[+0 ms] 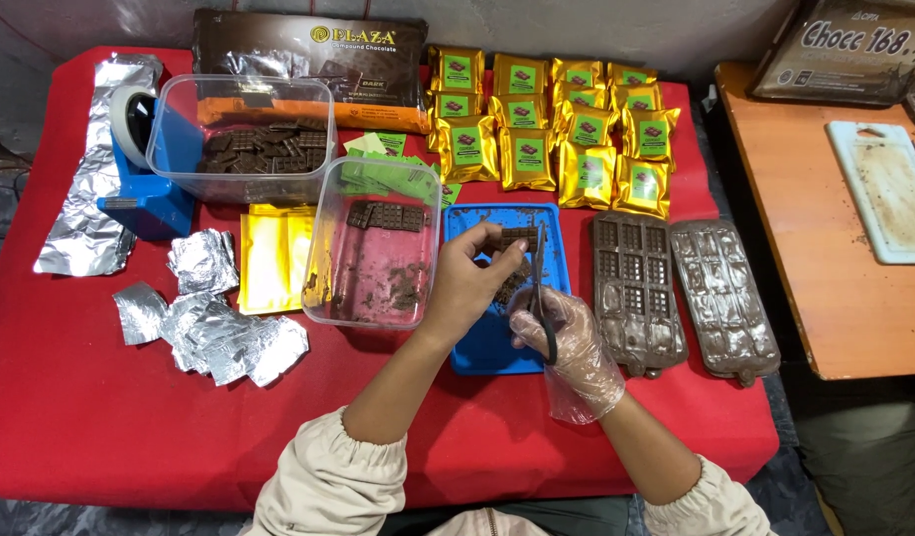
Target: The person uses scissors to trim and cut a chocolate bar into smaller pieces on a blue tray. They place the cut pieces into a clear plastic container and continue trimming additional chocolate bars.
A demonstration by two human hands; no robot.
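Over the blue tray (477, 347) at the middle of the red-covered desk (80, 417), your bare left hand (464, 283) pinches a small dark chocolate bar (514, 238) by its near edge, fingertips pressed together on it, while your gloved right hand (567, 333) is closed around a pair of dark scissors (542, 298) whose blades point away from you along the bar's right side. Keep the bar low over the tray so that crumbs fall among those already lying there, hold it only at the edge so that warmth does not smear the moulded squares, and run the blades close along the rim in short, light cuts rather than one hard squeeze, which would likely snap it. The bar looks thin, matte brown and scored into squares. Just left of the tray stands a clear plastic tub (373, 248) with a few bars and crumbs inside; to the right lie two chocolate-smeared moulds (681, 293). Farther off sit rows of gold pouches (557, 129), and crumpled foil sheets (214, 318) lie at the near left.
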